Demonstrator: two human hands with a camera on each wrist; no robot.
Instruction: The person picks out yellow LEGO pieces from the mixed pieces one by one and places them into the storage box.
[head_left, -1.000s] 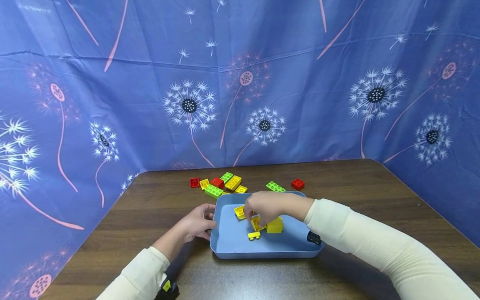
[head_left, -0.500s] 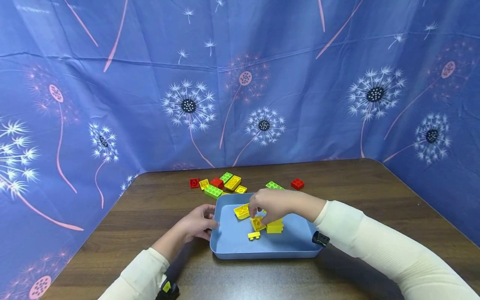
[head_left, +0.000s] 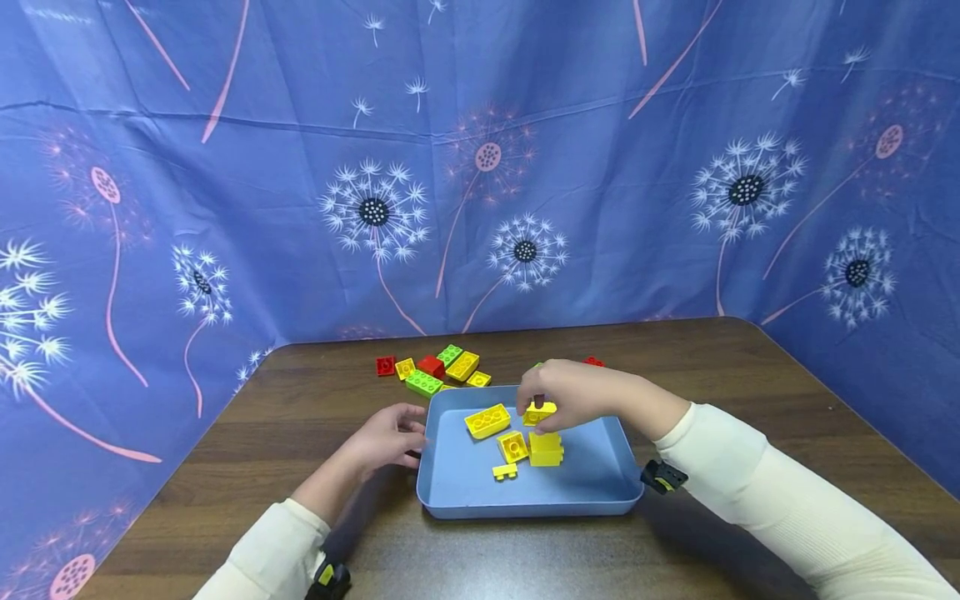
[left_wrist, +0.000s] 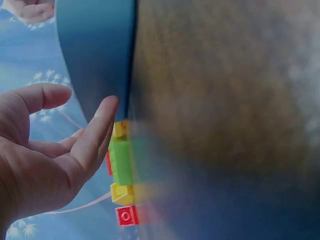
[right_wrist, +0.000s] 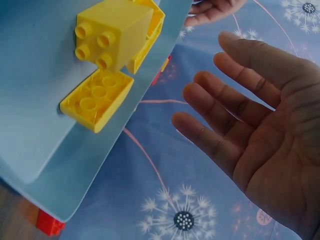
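Observation:
A blue tray [head_left: 525, 510] on the table holds several yellow bricks. Among them are a long brick [head_left: 487, 422], a square brick [head_left: 513, 447] with its hollow side up, a small brick [head_left: 505, 472] and a stacked block [head_left: 546, 451]. My left hand [head_left: 386, 442] is at the tray's left wall, fingers extended; whether it touches is unclear. Over the tray's back part, my right hand [head_left: 573, 396] hovers with fingers spread around a yellow brick [head_left: 539, 413]. In the right wrist view its fingers [right_wrist: 205, 132] are apart from that brick [right_wrist: 97, 100] and hold nothing.
Behind the tray on the left lie loose bricks: red [head_left: 386, 366], yellow [head_left: 462, 367] and green [head_left: 424, 383]. Another red brick [head_left: 594, 361] is partly hidden behind my right hand. A blue patterned cloth [head_left: 480, 208] hangs at the table's far edge.
My right hand has moved right and a little back from the long yellow brick, uncovering it and the square one. The left hand stays by the tray wall.

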